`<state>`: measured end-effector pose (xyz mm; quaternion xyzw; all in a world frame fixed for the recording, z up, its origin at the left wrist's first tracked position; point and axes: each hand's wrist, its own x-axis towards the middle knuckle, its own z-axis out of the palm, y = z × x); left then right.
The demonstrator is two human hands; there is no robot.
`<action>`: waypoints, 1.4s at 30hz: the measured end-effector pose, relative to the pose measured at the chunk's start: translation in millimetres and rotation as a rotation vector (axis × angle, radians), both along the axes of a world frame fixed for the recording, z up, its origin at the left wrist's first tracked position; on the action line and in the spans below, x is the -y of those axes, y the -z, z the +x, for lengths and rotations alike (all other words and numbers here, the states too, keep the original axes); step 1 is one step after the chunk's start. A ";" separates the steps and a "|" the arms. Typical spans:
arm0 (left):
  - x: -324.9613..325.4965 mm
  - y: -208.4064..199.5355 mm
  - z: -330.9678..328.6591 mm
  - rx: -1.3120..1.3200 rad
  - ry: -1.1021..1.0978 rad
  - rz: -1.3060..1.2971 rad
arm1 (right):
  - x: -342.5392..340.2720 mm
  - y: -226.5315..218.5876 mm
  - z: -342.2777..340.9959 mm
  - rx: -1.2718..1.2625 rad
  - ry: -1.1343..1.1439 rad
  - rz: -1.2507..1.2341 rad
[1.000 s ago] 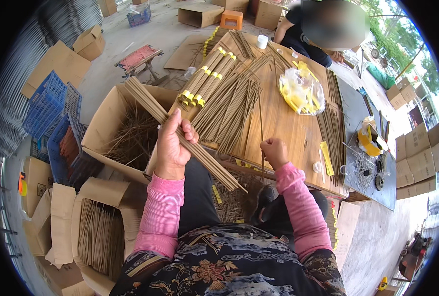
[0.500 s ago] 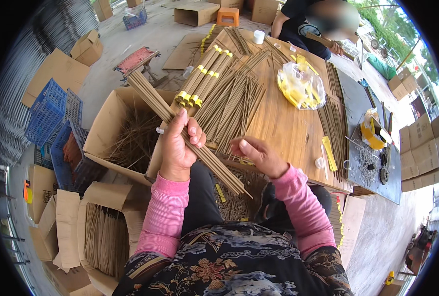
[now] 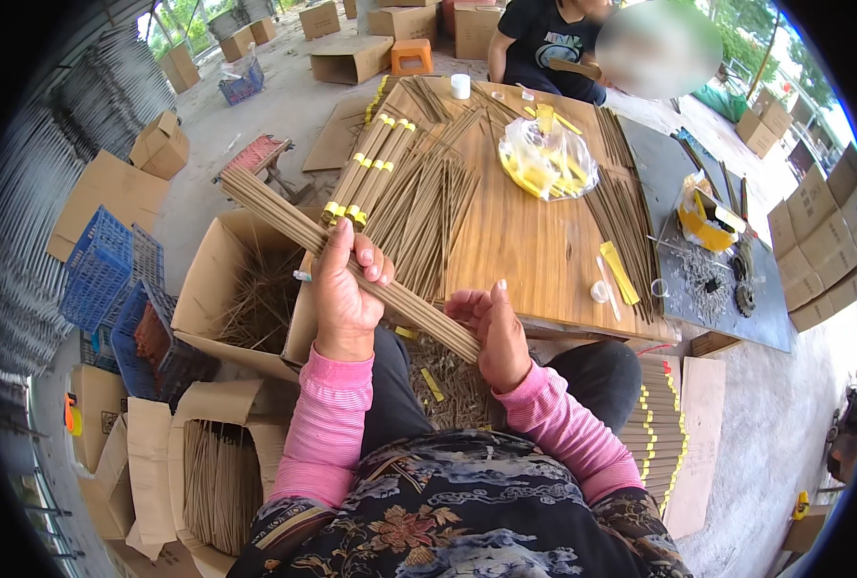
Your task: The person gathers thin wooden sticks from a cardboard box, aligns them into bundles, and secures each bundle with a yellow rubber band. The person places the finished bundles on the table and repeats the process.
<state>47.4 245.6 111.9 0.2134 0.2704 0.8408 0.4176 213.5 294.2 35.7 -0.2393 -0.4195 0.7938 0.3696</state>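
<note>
Since a second ago the right hand (image 3: 499, 332) has left the tabletop and come to the lower end of the stick bundle (image 3: 351, 260), its palm cupped open against the stick ends, fingers loose, not closed round them. That bundle is a long sheaf of thin brown sticks, held slanted over the lap, its upper end pointing up and left above an open cardboard box (image 3: 231, 299) with loose sticks inside. The left hand (image 3: 343, 289) grips the sheaf near its middle, fingers wrapped over the top, wrist in a pink ribbed sleeve. Just beyond, on the wooden table (image 3: 534, 246), lie finished bundles banded in yellow (image 3: 366, 173) beside a spread of loose sticks (image 3: 428, 207). Farther off sits a clear plastic bag of yellow strips (image 3: 547, 159). Another box of sticks (image 3: 218, 477) stands by the left knee, and blue crates (image 3: 101, 275) farther left. Brown cartons (image 3: 351, 58) stand on the floor beyond the table.
</note>
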 end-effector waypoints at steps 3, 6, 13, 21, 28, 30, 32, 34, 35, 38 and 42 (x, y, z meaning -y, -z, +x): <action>5.6 -0.6 -0.1 -0.042 0.034 -0.006 | -14.4 -17.5 24.0 0.258 -0.092 0.450; 4.7 0.1 16.4 -0.030 0.154 -0.028 | -11.5 -42.0 22.2 0.256 -0.472 0.488; 3.8 -2.8 20.8 0.013 0.117 -0.107 | 17.2 -40.1 15.9 0.483 -0.652 0.359; 3.8 -5.2 13.7 0.022 0.109 -0.182 | 35.4 -32.9 21.1 0.417 -0.546 0.377; 0.1 -6.6 23.8 -0.043 -0.040 -0.207 | 36.5 -11.9 15.1 0.556 -0.167 0.817; 3.5 -3.7 34.3 -0.029 0.026 -0.242 | 36.2 -12.8 14.8 0.537 -0.181 0.805; 7.9 4.1 45.4 -0.022 0.135 -0.238 | 35.1 -18.1 14.3 0.492 -0.279 0.687; 10.4 8.9 40.5 -0.013 0.209 -0.160 | 33.8 -29.6 15.9 0.420 -0.460 0.458; 11.4 7.8 39.4 -0.008 0.248 -0.148 | 32.0 -31.2 15.9 0.376 -0.544 0.386; 11.7 4.7 37.7 0.012 0.388 -0.015 | 28.7 -33.6 15.2 0.256 -0.737 0.148; 6.3 3.1 33.0 -0.055 0.186 -0.110 | 32.7 -10.8 5.8 0.404 -0.195 0.754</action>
